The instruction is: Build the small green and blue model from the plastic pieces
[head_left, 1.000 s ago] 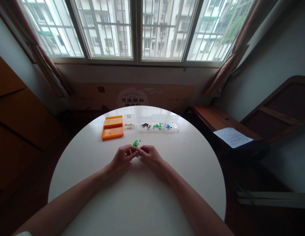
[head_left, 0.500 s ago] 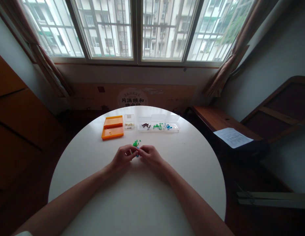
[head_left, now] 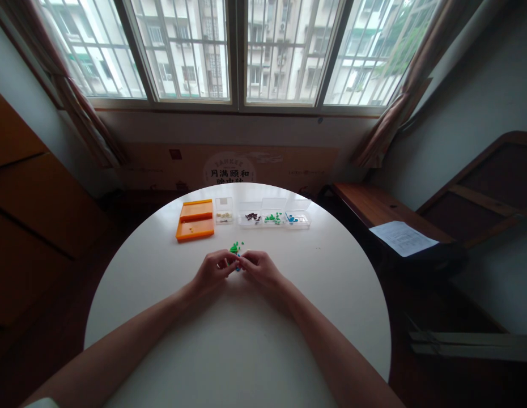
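Note:
Over the middle of the white round table (head_left: 242, 345), my left hand (head_left: 215, 266) and my right hand (head_left: 259, 267) meet at the fingertips. Both are closed in a pinch around a small model of green and blue building bricks (head_left: 235, 248). Its green part shows just beyond my fingers, and a bit of blue shows between them. My fingers cover the rest, so I cannot tell which hand bears it. A tiny loose green piece (head_left: 242, 243) lies just past it.
An orange two-part tray (head_left: 195, 235) stands at the back left. Beside it is a clear box with pale pieces (head_left: 224, 215). Farther right, clear open boxes hold dark brown pieces (head_left: 253, 217), green pieces (head_left: 273, 217) and blue pieces (head_left: 292, 218). A paper sheet (head_left: 402, 237) lies on a bench at right.

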The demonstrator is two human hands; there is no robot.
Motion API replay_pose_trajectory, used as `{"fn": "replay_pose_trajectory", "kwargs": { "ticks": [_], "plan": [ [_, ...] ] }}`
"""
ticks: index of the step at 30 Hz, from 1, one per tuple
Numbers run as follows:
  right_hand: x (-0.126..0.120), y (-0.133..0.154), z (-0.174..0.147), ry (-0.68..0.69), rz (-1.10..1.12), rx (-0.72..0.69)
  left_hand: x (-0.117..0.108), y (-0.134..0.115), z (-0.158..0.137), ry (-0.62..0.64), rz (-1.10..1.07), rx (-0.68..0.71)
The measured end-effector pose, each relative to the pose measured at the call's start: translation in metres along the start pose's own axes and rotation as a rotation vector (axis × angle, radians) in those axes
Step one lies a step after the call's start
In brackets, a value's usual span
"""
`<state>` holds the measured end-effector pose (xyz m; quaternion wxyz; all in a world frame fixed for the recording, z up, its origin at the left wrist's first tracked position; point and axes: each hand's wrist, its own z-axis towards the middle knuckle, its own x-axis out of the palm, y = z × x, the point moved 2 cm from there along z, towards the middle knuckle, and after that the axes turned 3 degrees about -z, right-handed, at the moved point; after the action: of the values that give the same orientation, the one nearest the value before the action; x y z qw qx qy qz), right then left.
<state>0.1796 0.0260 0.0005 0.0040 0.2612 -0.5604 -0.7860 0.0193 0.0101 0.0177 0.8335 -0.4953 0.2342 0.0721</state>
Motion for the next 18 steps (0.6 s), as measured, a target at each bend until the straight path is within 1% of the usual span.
{"fn": "replay_pose_trajectory", "kwargs": {
  "ticks": [18],
  "plan": [
    [-0.0007,0.0017,-0.0006,0.001,-0.008,0.016,-0.0004,-0.0012,0.0,-0.002,-0.01,0.01]
  ]
}}
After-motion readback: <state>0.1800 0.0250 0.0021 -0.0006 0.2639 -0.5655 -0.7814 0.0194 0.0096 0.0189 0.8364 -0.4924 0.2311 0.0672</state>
